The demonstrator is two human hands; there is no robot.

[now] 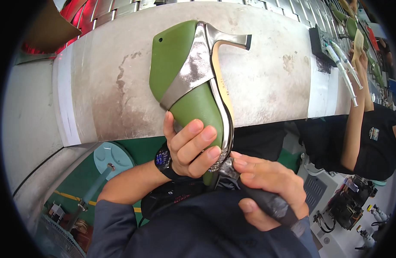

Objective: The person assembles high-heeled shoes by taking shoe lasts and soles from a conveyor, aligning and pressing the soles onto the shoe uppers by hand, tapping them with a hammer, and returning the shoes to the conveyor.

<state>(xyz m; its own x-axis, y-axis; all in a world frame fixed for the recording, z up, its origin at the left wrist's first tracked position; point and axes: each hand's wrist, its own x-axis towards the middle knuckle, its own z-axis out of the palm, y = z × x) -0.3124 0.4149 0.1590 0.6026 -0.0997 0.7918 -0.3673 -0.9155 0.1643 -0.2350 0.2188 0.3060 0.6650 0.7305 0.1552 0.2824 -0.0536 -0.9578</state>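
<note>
My left hand (191, 148) is closed around the front part of a high-heeled shoe (193, 73) mounted on a green shoe last (174, 47). The shoe has shiny pewter straps, a tan sole edge and a slim metallic heel pointing away to the right. A glittery band (219, 161) crosses near the toe, which points toward me. In my right hand (271, 185) is a tool with a thick dark handle (267, 202) and a worn grey head (229, 168). That head is against or very close to the sole edge by the glittery band; contact cannot be made out.
Behind the shoe runs a stained, pale padded bench (267, 69), with a metal slat conveyor (116, 8) beyond it. White syringe-like tubes (344, 75) lean from a black holder (320, 45) at right. A co-worker's arm (356, 116) is farther right. A light-blue round stool (112, 157) stands below left.
</note>
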